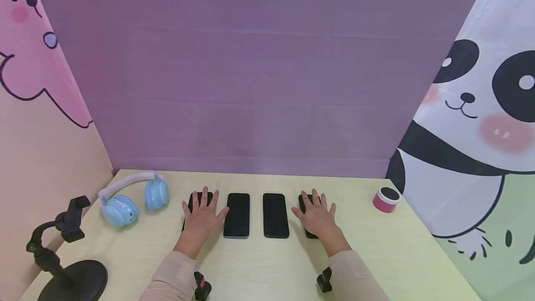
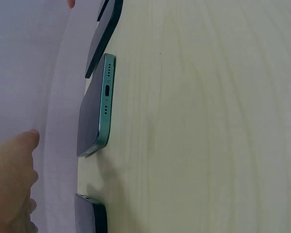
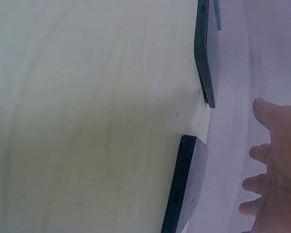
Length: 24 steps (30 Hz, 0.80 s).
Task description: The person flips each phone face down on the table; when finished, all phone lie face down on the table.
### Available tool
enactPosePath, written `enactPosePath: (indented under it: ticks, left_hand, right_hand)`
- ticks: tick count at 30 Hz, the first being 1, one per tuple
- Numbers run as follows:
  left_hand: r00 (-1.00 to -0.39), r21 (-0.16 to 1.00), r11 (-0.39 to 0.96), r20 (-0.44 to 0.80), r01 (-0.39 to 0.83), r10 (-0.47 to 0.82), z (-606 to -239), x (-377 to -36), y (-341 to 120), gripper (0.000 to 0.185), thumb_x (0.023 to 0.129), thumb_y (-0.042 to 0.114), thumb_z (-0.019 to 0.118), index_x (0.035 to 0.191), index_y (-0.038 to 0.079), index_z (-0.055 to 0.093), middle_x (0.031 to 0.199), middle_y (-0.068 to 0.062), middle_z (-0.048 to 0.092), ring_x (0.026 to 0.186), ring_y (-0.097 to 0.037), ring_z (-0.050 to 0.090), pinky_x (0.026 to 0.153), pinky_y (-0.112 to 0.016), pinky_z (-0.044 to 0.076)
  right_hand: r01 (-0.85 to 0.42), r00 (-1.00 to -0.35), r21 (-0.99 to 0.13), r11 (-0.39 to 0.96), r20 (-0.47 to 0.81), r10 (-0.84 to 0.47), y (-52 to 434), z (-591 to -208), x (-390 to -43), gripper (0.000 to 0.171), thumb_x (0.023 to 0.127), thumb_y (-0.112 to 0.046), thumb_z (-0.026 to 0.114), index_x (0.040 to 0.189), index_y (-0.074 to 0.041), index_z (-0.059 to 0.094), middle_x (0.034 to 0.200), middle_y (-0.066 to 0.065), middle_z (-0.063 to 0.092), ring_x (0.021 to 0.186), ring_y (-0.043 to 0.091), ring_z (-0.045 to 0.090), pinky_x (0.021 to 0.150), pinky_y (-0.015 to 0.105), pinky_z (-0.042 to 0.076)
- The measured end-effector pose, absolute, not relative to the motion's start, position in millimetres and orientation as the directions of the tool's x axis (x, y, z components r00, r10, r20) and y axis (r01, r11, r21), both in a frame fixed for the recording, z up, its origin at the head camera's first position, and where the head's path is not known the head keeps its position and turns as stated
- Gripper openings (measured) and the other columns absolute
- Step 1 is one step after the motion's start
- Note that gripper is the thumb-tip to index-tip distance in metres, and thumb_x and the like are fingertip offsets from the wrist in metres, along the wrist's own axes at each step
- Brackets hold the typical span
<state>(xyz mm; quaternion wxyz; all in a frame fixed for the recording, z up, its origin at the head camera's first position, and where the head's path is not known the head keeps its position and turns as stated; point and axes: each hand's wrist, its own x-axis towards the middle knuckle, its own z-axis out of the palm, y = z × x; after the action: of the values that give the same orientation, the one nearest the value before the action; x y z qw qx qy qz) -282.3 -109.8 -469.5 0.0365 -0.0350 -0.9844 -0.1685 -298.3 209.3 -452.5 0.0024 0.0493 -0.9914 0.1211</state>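
Observation:
Several dark phones lie face up in a row on the table. My left hand (image 1: 202,221) hovers palm down over the leftmost phone (image 2: 85,216), its fingers spread and straight. Beside that hand lies a phone with a blue-green edge (image 1: 236,216). Over the rightmost phone (image 3: 191,179) my right hand (image 1: 316,218) is held the same way, fingers fanned out. Another black phone (image 1: 276,216) lies left of the right hand. Both wrist views show a gap between hand and phone. Each hand partly hides the phone under it in the head view.
Light-blue headphones (image 1: 120,210) lie at the left, behind a black phone stand (image 1: 71,278) near the front. A pink jar with a white-and-black lid (image 1: 386,199) stands at the right. A purple backdrop (image 1: 251,82) rises behind the table (image 1: 259,268), with printed panels either side.

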Motion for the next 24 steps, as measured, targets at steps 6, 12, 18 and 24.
enactPosePath:
  ticks: [6, 12, 18, 24]
  left_hand:
    - [-0.994, 0.348, 0.934, 0.089, 0.085, 0.057, -467.0, -279.1, -109.0, 0.067, 0.101, 0.049, 0.043, 0.154, 0.010, 0.029, 0.158, -0.023, 0.011, 0.142, -0.047, 0.002, 0.106, -0.069, 0.001]
    - [-0.980, 0.400, 0.900, 0.161, 0.174, 0.118, -460.7, -281.5, -91.5, 0.067, 0.101, 0.047, 0.044, 0.153, 0.007, 0.030, 0.156, -0.026, 0.016, 0.140, -0.050, 0.010, 0.107, -0.065, 0.014]
    - [-0.958, 0.386, 0.885, 0.216, 0.262, 0.190, -460.4, -287.5, -57.8, 0.065, 0.102, 0.046, 0.044, 0.152, 0.007, 0.032, 0.153, -0.026, 0.025, 0.137, -0.049, 0.025, 0.105, -0.057, 0.031]
    - [-0.940, 0.437, 0.836, 0.227, 0.333, 0.255, -459.9, -287.1, -14.8, 0.063, 0.102, 0.045, 0.044, 0.152, 0.007, 0.033, 0.150, -0.024, 0.032, 0.134, -0.042, 0.034, 0.103, -0.052, 0.036]
  right_hand:
    - [-0.123, -0.992, -0.258, 0.958, 0.034, -0.118, 210.4, -451.3, -297.2, 0.069, 0.101, -0.047, 0.046, 0.153, -0.006, 0.028, 0.156, 0.027, 0.013, 0.140, 0.050, 0.008, 0.104, 0.071, 0.005]
    - [-0.156, -0.987, -0.296, 0.942, 0.071, -0.141, 222.4, -444.1, -295.0, 0.068, 0.101, -0.043, 0.048, 0.152, -0.002, 0.028, 0.154, 0.030, 0.015, 0.138, 0.053, 0.012, 0.103, 0.072, 0.011]
    - [-0.183, -0.983, -0.332, 0.926, 0.085, -0.164, 242.9, -440.5, -294.2, 0.069, 0.102, -0.043, 0.045, 0.152, 0.001, 0.024, 0.151, 0.034, 0.018, 0.135, 0.055, 0.018, 0.101, 0.071, 0.020]
    - [-0.150, -0.989, -0.483, 0.863, 0.063, -0.136, 263.3, -443.9, -293.9, 0.069, 0.103, -0.037, 0.047, 0.150, 0.006, 0.021, 0.148, 0.038, 0.022, 0.133, 0.056, 0.022, 0.104, 0.067, 0.022]
